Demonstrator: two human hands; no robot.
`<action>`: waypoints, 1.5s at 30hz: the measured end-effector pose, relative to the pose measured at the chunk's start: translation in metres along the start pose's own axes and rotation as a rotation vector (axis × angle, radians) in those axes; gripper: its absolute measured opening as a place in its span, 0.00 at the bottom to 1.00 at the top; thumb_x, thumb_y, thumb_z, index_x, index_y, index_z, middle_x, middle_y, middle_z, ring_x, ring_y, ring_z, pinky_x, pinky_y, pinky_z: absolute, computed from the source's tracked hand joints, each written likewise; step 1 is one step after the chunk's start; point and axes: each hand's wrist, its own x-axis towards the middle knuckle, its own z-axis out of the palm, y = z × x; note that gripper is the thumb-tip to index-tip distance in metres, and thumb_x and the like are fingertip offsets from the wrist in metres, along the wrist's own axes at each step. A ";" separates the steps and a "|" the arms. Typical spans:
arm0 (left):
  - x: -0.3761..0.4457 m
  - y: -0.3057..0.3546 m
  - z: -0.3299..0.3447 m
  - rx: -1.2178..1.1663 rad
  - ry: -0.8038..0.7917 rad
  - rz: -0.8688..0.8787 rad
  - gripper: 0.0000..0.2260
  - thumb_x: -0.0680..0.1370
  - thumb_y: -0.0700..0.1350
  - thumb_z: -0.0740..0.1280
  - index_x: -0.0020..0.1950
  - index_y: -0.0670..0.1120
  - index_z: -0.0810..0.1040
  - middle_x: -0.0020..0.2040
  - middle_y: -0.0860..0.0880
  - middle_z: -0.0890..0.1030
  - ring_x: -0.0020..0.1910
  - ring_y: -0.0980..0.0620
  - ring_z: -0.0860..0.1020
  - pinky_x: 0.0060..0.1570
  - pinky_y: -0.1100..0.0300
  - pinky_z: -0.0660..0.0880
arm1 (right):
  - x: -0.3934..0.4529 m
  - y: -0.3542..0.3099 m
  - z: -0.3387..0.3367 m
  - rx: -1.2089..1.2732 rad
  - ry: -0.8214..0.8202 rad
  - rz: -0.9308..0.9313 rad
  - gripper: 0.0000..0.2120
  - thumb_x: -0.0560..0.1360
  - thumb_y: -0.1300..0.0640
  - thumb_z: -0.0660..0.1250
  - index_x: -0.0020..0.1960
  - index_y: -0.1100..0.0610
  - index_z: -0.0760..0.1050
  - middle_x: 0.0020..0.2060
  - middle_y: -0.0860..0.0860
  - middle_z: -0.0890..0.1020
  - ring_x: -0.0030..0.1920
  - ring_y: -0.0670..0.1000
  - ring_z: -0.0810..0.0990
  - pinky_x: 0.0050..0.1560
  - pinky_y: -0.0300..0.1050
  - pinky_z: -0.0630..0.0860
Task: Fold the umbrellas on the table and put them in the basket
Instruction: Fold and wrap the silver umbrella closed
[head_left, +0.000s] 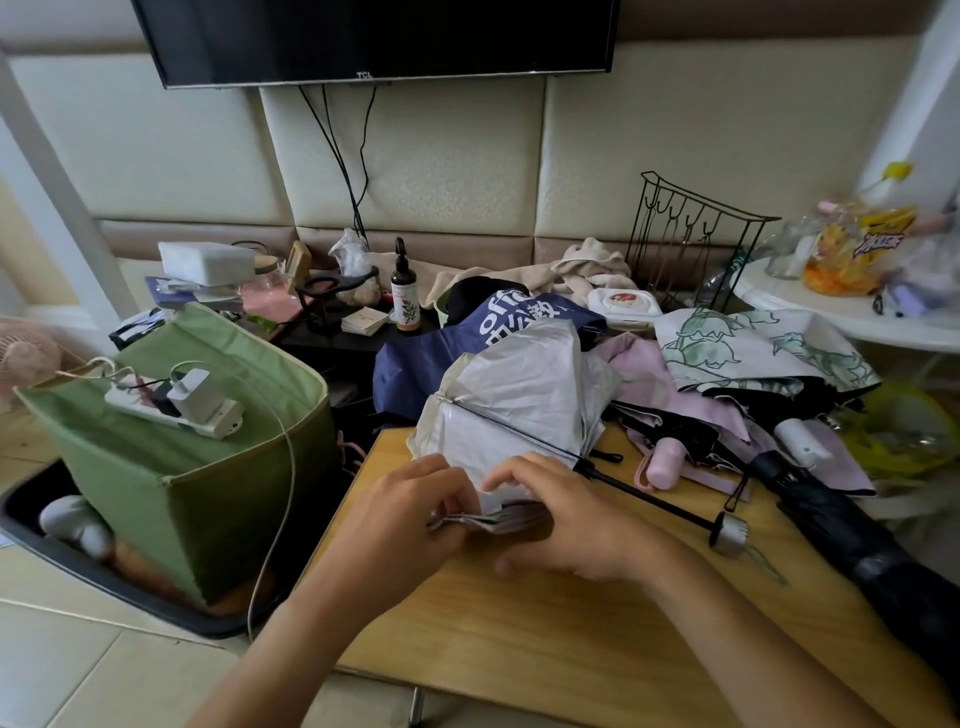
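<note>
Silver umbrella (524, 395), canopy crumpled, both hands gathering its folds

Silver umbrella (519, 395) half-collapsed on table (519, 623), canopy bunched; green basket (208, 467) left.

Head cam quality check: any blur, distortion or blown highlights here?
Head view: wide-angle bowing bends the TV edge and wall panels; soft daylight, no hard shadows; the right side is washed out around the snack bag; mild motion blur on the left hand and right hand at the silver umbrella.
</note>
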 end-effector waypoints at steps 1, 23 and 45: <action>-0.001 0.001 -0.001 0.001 0.018 0.010 0.10 0.70 0.43 0.71 0.46 0.58 0.80 0.43 0.60 0.77 0.42 0.58 0.77 0.40 0.62 0.73 | -0.002 -0.005 -0.001 0.003 0.047 -0.043 0.29 0.67 0.39 0.79 0.63 0.36 0.71 0.61 0.34 0.71 0.67 0.39 0.68 0.67 0.45 0.70; -0.002 -0.015 -0.015 0.340 -0.346 -0.132 0.10 0.79 0.45 0.68 0.55 0.58 0.84 0.51 0.58 0.81 0.50 0.57 0.78 0.51 0.55 0.77 | -0.008 -0.014 0.021 -0.101 0.090 -0.138 0.05 0.77 0.49 0.73 0.48 0.47 0.78 0.42 0.42 0.80 0.45 0.43 0.78 0.46 0.39 0.75; 0.012 -0.027 0.054 0.279 -0.324 -0.083 0.11 0.82 0.49 0.59 0.64 0.51 0.70 0.60 0.51 0.71 0.60 0.49 0.68 0.62 0.52 0.71 | 0.006 0.025 -0.022 -0.054 0.529 0.191 0.02 0.77 0.57 0.71 0.50 0.51 0.82 0.45 0.45 0.83 0.47 0.45 0.82 0.48 0.45 0.78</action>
